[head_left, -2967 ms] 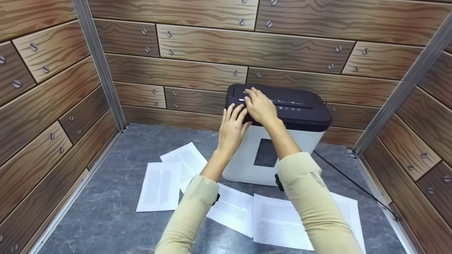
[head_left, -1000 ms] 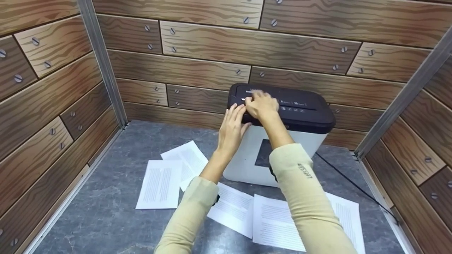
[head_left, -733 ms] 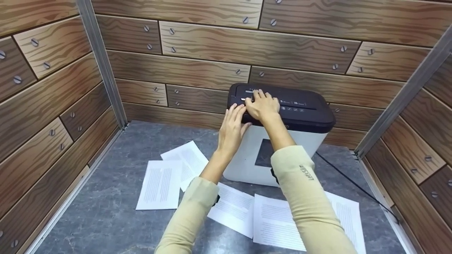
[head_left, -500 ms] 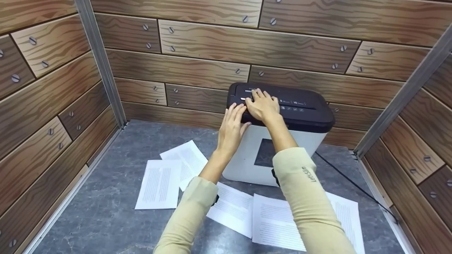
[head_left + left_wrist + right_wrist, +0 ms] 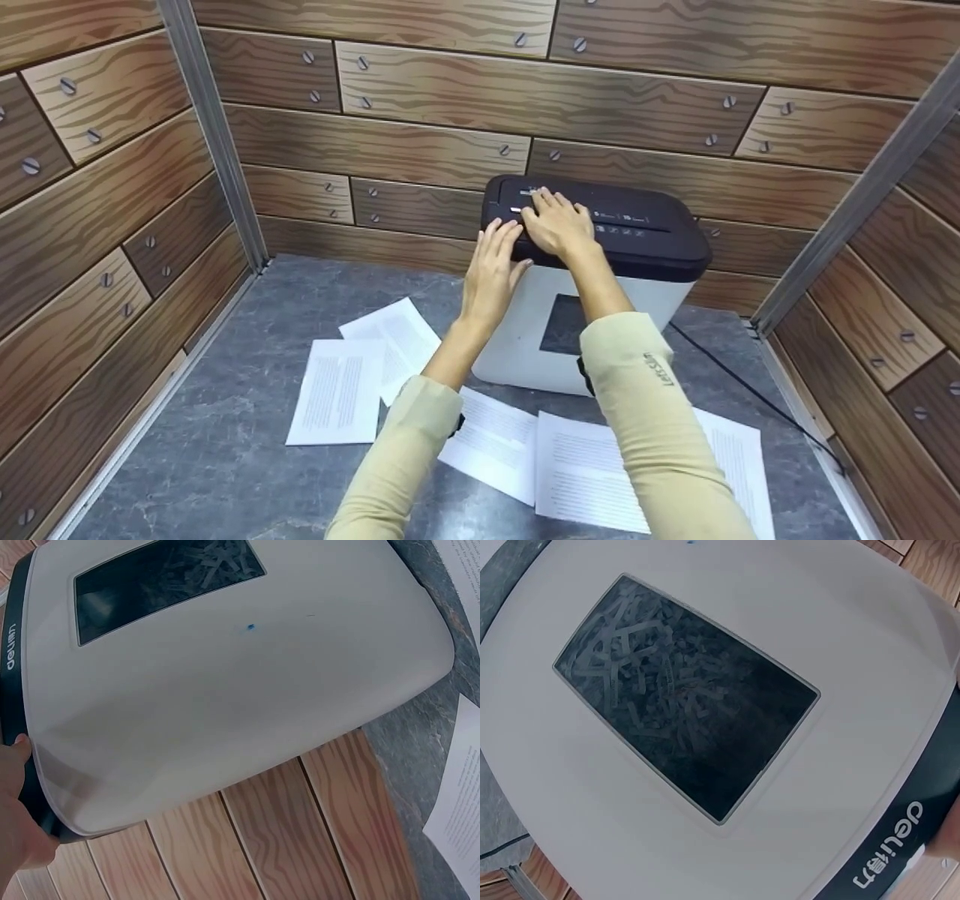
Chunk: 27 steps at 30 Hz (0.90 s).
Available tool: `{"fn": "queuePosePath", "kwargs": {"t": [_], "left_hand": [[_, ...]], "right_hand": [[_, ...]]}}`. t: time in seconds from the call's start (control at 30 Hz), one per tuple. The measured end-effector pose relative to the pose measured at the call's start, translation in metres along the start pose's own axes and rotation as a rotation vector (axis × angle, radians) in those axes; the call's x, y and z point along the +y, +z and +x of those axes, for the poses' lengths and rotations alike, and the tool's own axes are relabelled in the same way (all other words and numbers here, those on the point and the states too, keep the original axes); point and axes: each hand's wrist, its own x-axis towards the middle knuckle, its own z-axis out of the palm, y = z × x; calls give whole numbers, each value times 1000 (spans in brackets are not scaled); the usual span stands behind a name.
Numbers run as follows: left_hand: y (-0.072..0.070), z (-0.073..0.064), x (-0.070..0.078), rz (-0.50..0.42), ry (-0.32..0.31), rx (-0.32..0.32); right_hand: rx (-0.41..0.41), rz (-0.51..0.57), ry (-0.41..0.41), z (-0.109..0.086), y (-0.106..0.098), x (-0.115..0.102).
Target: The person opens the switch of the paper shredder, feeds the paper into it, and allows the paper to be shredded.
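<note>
A paper shredder with a black lid (image 5: 660,232) and a pale body (image 5: 517,341) stands near the back wall. My left hand (image 5: 489,277) rests on the lid's front left corner, fingers extended over the top and thumb against the front edge; the left wrist view shows the thumb (image 5: 21,754) there. My right hand (image 5: 559,225) lies palm down across the lid's left part, fingers reaching over a panel with white markings and covering part of it. Through the dark window (image 5: 682,697) paper strips show inside the bin.
Printed sheets lie on the grey marbled table (image 5: 225,420): one sheet (image 5: 337,394) at left overlaps another, while a sheet (image 5: 491,446) and a further one (image 5: 585,472) lie in front of the shredder. A black cord (image 5: 750,386) runs right. Wood-patterned walls enclose three sides.
My right fingers, spread over the panel at first, were bent and blurred about one second ago and are now extended again. The left hand stays at the corner; the view shifted slightly.
</note>
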Motion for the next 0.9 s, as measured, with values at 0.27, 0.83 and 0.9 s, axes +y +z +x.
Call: {"fn": "queuePosePath", "kwargs": {"t": [0.27, 0.83, 0.9], "left_hand": [[2, -1, -1, -9, 11, 9], [0, -3, -3, -36, 32, -1], [1, -2, -3, -35, 36, -6]], "right_hand": [[85, -20, 23, -4, 5, -1], [677, -6, -283, -87, 42, 100], [693, 6, -298, -94, 44, 114]]}}
